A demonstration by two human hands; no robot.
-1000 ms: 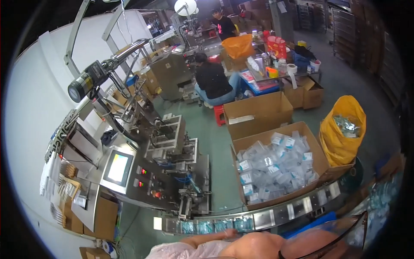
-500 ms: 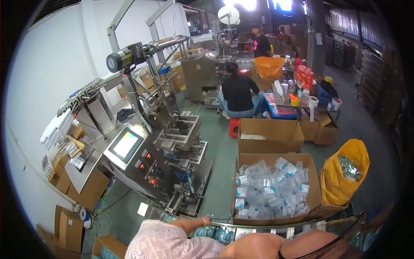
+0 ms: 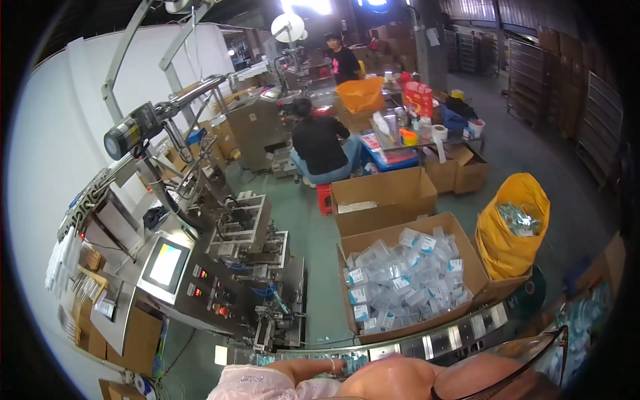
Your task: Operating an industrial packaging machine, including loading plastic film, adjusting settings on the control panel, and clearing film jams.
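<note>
At the lower edge my left forearm in a pale pink sleeve (image 3: pixel 250 381) reaches right across the conveyor (image 3: pixel 437 343). My left hand (image 3: pixel 339 366), just past a thin wrist band, is beside teal packets (image 3: pixel 355 363) lying in the conveyor's slots. It is small and mostly hidden, so its fingers and any hold cannot be made out. I do not see my right hand. Beyond the conveyor stands an open carton (image 3: pixel 477 259) filled with clear plastic boxes (image 3: pixel 402 283) bearing white and blue labels.
A steel machine with a lit screen (image 3: pixel 165 267) stands at left. An orange-yellow sack (image 3: pixel 510 250) of teal packets is right of the carton. Another open carton (image 3: pixel 387 203) stands behind. One person (image 3: pixel 320 150) sits on a red stool; another person (image 3: pixel 343 63) stands farther back.
The view has swung right, so the machine, cartons and people sit farther left. More teal packets show at lower right. My left hand now appears lower, beside the packets on the conveyor.
</note>
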